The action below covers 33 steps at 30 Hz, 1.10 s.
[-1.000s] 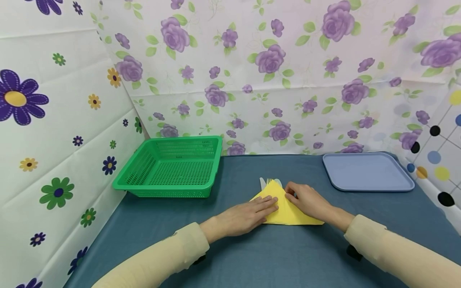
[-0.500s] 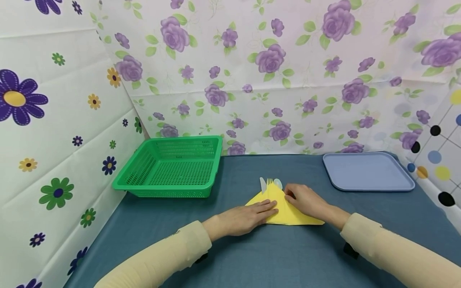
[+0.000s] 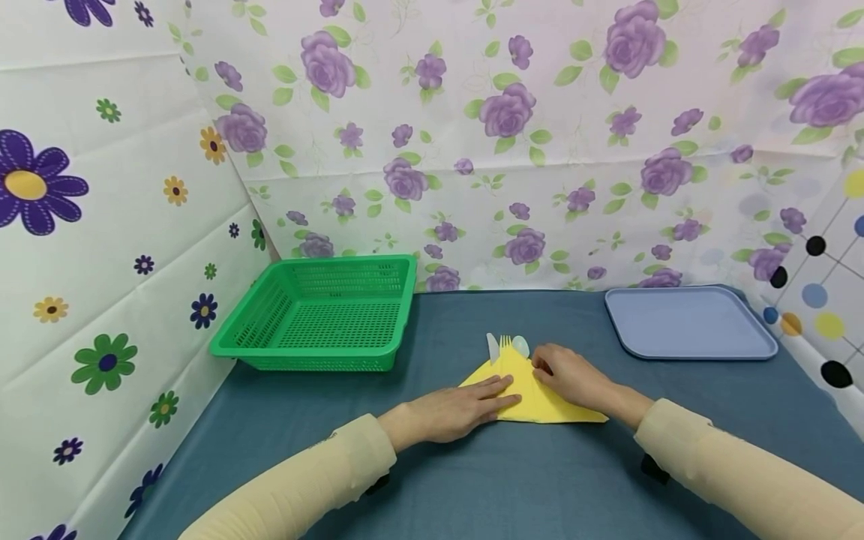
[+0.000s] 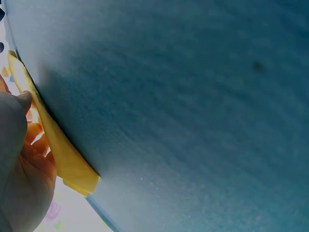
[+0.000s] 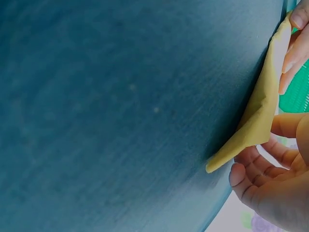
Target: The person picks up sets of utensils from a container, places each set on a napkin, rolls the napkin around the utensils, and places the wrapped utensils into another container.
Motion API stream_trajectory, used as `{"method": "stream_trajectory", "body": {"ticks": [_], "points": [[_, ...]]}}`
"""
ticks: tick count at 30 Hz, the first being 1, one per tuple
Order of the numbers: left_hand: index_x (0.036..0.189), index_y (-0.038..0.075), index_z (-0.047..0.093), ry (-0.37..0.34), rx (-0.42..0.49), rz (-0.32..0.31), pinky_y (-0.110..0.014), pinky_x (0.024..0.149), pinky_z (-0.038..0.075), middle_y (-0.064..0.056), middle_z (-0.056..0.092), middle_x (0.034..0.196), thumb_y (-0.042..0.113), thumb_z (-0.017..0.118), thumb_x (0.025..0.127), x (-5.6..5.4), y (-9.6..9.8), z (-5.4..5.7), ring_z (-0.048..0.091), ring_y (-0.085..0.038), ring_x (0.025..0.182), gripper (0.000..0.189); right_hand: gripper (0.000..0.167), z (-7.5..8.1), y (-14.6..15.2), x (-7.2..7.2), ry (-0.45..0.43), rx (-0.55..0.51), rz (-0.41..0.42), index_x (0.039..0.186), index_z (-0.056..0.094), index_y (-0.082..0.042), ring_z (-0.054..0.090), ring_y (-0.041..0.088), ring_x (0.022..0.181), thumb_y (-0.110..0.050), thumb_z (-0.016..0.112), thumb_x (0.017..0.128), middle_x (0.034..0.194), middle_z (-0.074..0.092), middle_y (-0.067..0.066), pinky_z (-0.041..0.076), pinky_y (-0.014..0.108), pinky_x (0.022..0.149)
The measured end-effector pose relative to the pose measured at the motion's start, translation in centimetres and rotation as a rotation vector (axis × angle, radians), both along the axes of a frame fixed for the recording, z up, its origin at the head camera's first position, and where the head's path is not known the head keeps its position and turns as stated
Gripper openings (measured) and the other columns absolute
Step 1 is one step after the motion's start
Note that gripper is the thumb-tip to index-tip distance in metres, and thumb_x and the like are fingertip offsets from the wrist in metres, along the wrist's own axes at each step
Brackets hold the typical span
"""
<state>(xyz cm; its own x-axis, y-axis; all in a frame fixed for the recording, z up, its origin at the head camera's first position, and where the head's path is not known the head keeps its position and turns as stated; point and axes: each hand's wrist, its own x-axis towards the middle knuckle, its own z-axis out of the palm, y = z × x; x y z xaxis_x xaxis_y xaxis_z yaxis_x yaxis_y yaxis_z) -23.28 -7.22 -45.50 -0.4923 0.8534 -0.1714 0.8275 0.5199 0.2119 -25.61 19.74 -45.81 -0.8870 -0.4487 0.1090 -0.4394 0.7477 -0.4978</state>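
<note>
A yellow napkin point(image 3: 533, 401), folded to a triangular shape, lies on the table in the head view. The heads of a plastic knife point(image 3: 493, 348), fork point(image 3: 505, 341) and spoon point(image 3: 520, 346) stick out past its far edge; their handles are hidden under it. My left hand point(image 3: 466, 409) rests on the napkin's left part, palm down with fingers extended. At its right slanting edge my right hand point(image 3: 574, 375) pinches the napkin between thumb and fingers. The right wrist view shows the thumb over the napkin point(image 5: 258, 111) and the other fingers point(image 5: 246, 179) beneath its edge.
A green perforated basket point(image 3: 391, 352) stands at the back left of the blue tablecloth point(image 3: 540, 487). A light blue tray point(image 3: 691, 322) lies at the back right. Patterned cloth walls close in the back and sides.
The napkin's upper right edge has come down and inward with my right hand, and the spoon's head shows more. My left hand stays on the napkin, its fingers spread slightly apart.
</note>
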Motion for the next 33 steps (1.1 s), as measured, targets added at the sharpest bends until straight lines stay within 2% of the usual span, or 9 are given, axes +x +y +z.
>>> {"method": "stream_trajectory", "body": {"ticks": [2, 5, 9, 11, 15, 18, 25, 29, 33], "points": [[0.167, 0.033, 0.023, -0.007, 0.002, 0.005, -0.037, 0.122, 0.035, 0.006, 0.011, 0.175, 0.035, 0.031, 0.116, 0.0, 0.0, 0.0, 0.01, -0.009, 0.159, 0.052, 0.008, 0.0, 0.1, 0.1, -0.004, 0.001, 0.0, 0.11, 0.067, -0.004, 0.053, 0.014, 0.074, -0.008, 0.067, 0.102, 0.089, 0.059, 0.001, 0.048, 0.031, 0.065], [0.167, 0.031, 0.024, -0.004, -0.001, -0.004, -0.035, 0.122, 0.035, 0.005, 0.012, 0.175, 0.031, 0.032, 0.116, -0.1, 0.1, 0.1, 0.012, -0.01, 0.159, 0.052, 0.021, 0.0, 0.3, 0.5, 0.055, 0.034, 0.047, 0.12, 0.064, -0.003, 0.06, 0.018, 0.085, -0.006, 0.071, 0.1, 0.101, 0.062, 0.005, 0.055, 0.037, 0.074], [0.168, 0.03, 0.023, -0.001, 0.0, -0.016, -0.033, 0.123, 0.033, 0.003, 0.013, 0.175, 0.027, 0.031, 0.117, -0.2, 0.1, 0.1, 0.013, -0.01, 0.159, 0.052, 0.036, -0.1, 0.7, 1.4, 0.207, 0.127, 0.183, 0.129, 0.063, -0.001, 0.064, 0.028, 0.108, -0.006, 0.076, 0.096, 0.122, 0.062, 0.011, 0.058, 0.047, 0.091], [0.168, 0.029, 0.024, -0.001, 0.011, -0.02, -0.033, 0.123, 0.033, 0.003, 0.015, 0.174, 0.028, 0.03, 0.117, -0.2, 0.1, 0.0, 0.013, -0.011, 0.159, 0.051, 0.041, -0.1, 0.9, 1.9, 0.234, 0.158, 0.247, 0.136, 0.061, -0.001, 0.062, 0.031, 0.121, -0.007, 0.075, 0.097, 0.133, 0.06, 0.012, 0.055, 0.05, 0.1], [0.167, 0.029, 0.026, 0.011, 0.031, -0.021, -0.035, 0.123, 0.033, 0.001, 0.017, 0.174, 0.031, 0.03, 0.117, -0.3, 0.0, -0.2, 0.015, -0.012, 0.159, 0.05, 0.048, 0.0, 0.9, 2.3, 0.181, 0.172, 0.353, 0.152, 0.051, 0.001, 0.047, 0.036, 0.144, -0.008, 0.061, 0.106, 0.156, 0.048, 0.015, 0.044, 0.055, 0.113], [0.167, 0.029, 0.027, 0.015, 0.033, -0.019, -0.035, 0.123, 0.034, 0.0, 0.019, 0.173, 0.032, 0.031, 0.117, -0.3, 0.0, -0.3, 0.016, -0.012, 0.158, 0.05, 0.049, 0.1, 0.7, 2.3, 0.114, 0.183, 0.387, 0.158, 0.041, 0.0, 0.036, 0.038, 0.151, -0.009, 0.051, 0.111, 0.165, 0.038, 0.016, 0.037, 0.058, 0.118], [0.167, 0.031, 0.024, 0.003, 0.032, -0.017, -0.036, 0.123, 0.033, 0.0, 0.017, 0.174, 0.034, 0.029, 0.117, -0.4, 0.0, -0.6, 0.015, -0.011, 0.158, 0.051, 0.048, -0.2, 0.3, 1.5, 0.09, 0.209, 0.382, 0.157, 0.04, 0.004, 0.034, 0.041, 0.151, -0.008, 0.049, 0.111, 0.165, 0.036, 0.02, 0.031, 0.061, 0.12], [0.168, 0.033, 0.022, -0.012, 0.029, 0.003, -0.038, 0.123, 0.033, 0.0, 0.015, 0.174, 0.035, 0.029, 0.116, -0.4, 0.0, -0.5, 0.015, -0.013, 0.158, 0.052, 0.049, -0.4, 0.2, 1.3, 0.08, 0.195, 0.373, 0.158, 0.038, 0.004, 0.031, 0.041, 0.153, -0.009, 0.047, 0.112, 0.165, 0.036, 0.019, 0.025, 0.061, 0.122], [0.168, 0.031, 0.021, -0.019, 0.025, 0.012, -0.039, 0.124, 0.032, 0.0, 0.012, 0.175, 0.035, 0.03, 0.116, -0.3, -0.1, -0.4, 0.014, -0.014, 0.159, 0.053, 0.051, -0.6, 0.5, 1.3, 0.057, 0.191, 0.37, 0.161, 0.035, 0.002, 0.026, 0.04, 0.155, -0.015, 0.045, 0.114, 0.168, 0.031, 0.017, 0.022, 0.062, 0.123]]}}
